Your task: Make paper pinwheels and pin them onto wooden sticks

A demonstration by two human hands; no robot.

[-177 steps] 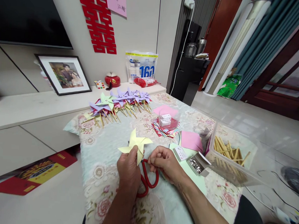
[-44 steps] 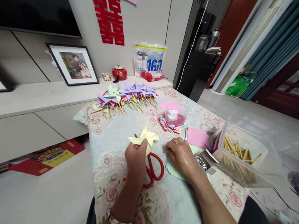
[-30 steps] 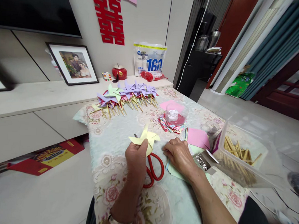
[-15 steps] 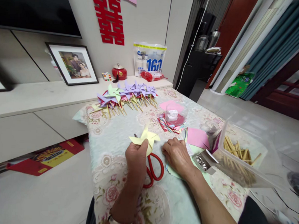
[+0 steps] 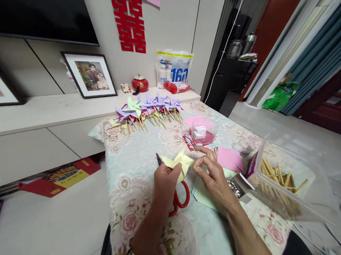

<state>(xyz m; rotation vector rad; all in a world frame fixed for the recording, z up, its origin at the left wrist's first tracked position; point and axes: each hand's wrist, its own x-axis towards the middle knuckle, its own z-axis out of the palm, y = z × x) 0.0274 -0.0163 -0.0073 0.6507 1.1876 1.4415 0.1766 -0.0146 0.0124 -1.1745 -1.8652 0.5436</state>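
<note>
A: Nearest to us, what are the hands doing?

B: The left hand [image 5: 165, 179] pinches a pale yellow paper pinwheel [image 5: 179, 163] from below, thumb pressed on its middle, and holds it just above the table [image 5: 134, 160]. The right hand [image 5: 213, 174] sits just right of it, thumb and forefinger closed to a narrow pinch at the tip of one blade. Whether something small sits in that pinch, I cannot tell.

A: How would that pinwheel handle?

B: I judge it very light and soft: thin folded paper that creases or tears if squeezed. The centre, where the folded points meet, looks like the safest place to grip; the blades would bend under any pull.

A: And under the hands?

B: Red-handled scissors [image 5: 178, 196] lie on the flowered cloth, their tips poking out left of the pinwheel. They look stiff and sharp, best taken by the loops.

A: To the right?

B: Flat sheets of pink and green paper [image 5: 229, 160], a small open box of shiny metal pieces [image 5: 236, 187], then a clear plastic bin [image 5: 287, 187] of wooden sticks [image 5: 273, 174].

A: Farther off?

B: A small clear tub [image 5: 203, 131] sits on a stack of coloured paper, and beyond it a row of finished pinwheels [image 5: 151, 107], purple and green, lies on sticks at the far end of the table. Behind stand a framed photo [image 5: 89, 76], a red pot [image 5: 140, 83] and a white bag [image 5: 173, 68] on the long shelf.
</note>
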